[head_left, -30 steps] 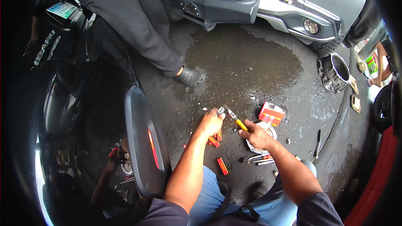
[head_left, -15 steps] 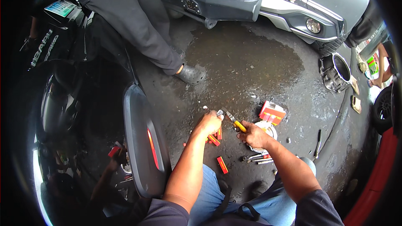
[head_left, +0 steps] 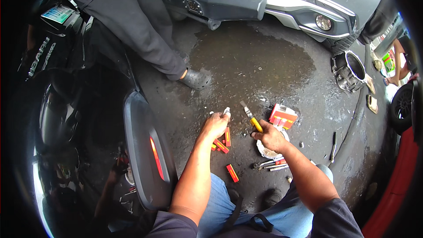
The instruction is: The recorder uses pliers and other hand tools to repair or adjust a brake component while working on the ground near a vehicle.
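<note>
While a small piece [head_left: 227, 111] sits pinched in the left hand [head_left: 214, 125] above the floor [head_left: 176, 119], near its wet patch [head_left: 260, 57], and the right hand [head_left: 271, 139] clasps a yellow-handled tool [head_left: 252, 118], we judge this two-handed tool work, the next move calling for steady grips. The piece looks pale, partly finger-hidden, apart from the tool.

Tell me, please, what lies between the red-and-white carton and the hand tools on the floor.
In the head view, a toothed round metal part lies between the red-and-white carton and the hand tools; the right hand partly hides it.
</note>
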Motion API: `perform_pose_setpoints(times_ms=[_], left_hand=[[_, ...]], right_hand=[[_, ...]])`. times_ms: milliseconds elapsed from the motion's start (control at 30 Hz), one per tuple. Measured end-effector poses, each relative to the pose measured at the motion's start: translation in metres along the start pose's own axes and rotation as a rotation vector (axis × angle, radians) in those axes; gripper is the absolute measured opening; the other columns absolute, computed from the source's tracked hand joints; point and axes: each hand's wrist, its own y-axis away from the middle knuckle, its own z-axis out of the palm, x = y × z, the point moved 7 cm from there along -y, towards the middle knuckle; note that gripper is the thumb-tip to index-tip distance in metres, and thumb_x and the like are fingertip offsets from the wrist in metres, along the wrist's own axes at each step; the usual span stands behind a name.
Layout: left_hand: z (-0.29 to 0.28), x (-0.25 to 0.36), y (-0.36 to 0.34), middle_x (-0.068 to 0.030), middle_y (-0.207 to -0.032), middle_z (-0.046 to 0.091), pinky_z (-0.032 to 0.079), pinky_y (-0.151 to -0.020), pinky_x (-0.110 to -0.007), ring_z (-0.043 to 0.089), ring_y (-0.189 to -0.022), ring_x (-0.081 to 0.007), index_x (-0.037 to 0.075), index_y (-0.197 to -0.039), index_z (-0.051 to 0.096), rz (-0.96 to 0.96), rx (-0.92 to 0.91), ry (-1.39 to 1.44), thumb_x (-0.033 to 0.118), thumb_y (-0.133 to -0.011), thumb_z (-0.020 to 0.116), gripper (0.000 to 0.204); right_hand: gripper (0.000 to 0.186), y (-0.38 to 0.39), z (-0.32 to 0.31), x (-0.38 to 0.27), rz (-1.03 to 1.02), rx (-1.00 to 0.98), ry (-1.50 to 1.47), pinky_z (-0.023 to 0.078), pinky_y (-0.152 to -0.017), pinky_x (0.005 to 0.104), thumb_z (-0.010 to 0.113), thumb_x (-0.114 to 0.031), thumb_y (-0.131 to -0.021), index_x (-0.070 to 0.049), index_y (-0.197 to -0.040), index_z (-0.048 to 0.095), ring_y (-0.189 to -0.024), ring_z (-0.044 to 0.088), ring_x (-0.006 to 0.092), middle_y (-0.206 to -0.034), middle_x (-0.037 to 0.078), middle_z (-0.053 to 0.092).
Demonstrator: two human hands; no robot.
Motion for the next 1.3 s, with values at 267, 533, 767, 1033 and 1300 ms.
perform_pose_setpoints(times_ms=[267,533,767,1033,1300], left_hand=[[0.051,0.006,-0.019,-0.0075,-0.081,0.064,0.052,-0.068,-0.029,0.064,-0.081,-0.0157,0.001,-0.095,0.06,0.099,-0.17,0.241,0.017,-0.093,0.055,0.017],[0.207,0.031,-0.017,-0.0124,-0.101,0.062,0.05,-0.09,-0.039,0.061,-0.098,-0.0256,0.001,-0.108,0.055,-0.099,-0.57,1.488,0.026,-0.09,0.06,0.031],[0.287,0.041,0.028,-0.0074,-0.121,0.05,0.04,-0.098,-0.049,0.051,-0.109,-0.0275,0.012,-0.12,0.048,-0.336,-0.545,1.626,0.031,-0.098,0.043,0.029],[0.306,0.041,0.039,-0.0049,-0.114,0.053,0.042,-0.093,-0.048,0.053,-0.103,-0.0243,0.016,-0.122,0.045,-0.391,-0.531,1.672,0.028,-0.098,0.044,0.026],[0.31,0.041,0.044,-0.0034,-0.105,0.055,0.046,-0.087,-0.043,0.055,-0.097,-0.021,0.015,-0.118,0.049,-0.413,-0.481,1.705,0.026,-0.098,0.047,0.023]], right_hand=[[0.04,0.041,-0.046,0.053,0.157,0.274,-0.397,0.042,-0.083,0.03,0.061,-0.01,-0.079,0.001,-0.116,0.052,-0.091,0.055,0.0188,-0.092,0.01,0.058],[0.031,0.095,-0.064,0.087,0.309,0.478,-0.347,0.043,-0.077,0.0332,0.06,-0.012,-0.077,0.002,-0.104,0.055,-0.082,0.054,0.0208,-0.083,0.011,0.058],[0.029,0.129,-0.032,0.124,0.311,0.368,-0.437,0.041,-0.079,0.0296,0.06,-0.011,-0.074,0.002,-0.1,0.056,-0.082,0.052,0.0183,-0.087,0.007,0.059],[0.023,0.142,-0.016,0.13,0.414,0.375,-0.446,0.041,-0.062,0.0292,0.058,-0.01,-0.075,0.0,-0.095,0.053,-0.069,0.049,0.0157,-0.08,0.007,0.055],[0.025,0.14,-0.02,0.132,0.414,0.374,-0.186,0.042,-0.066,0.0324,0.06,-0.009,-0.074,0.002,-0.095,0.05,-0.068,0.049,0.02,-0.077,0.01,0.054]])
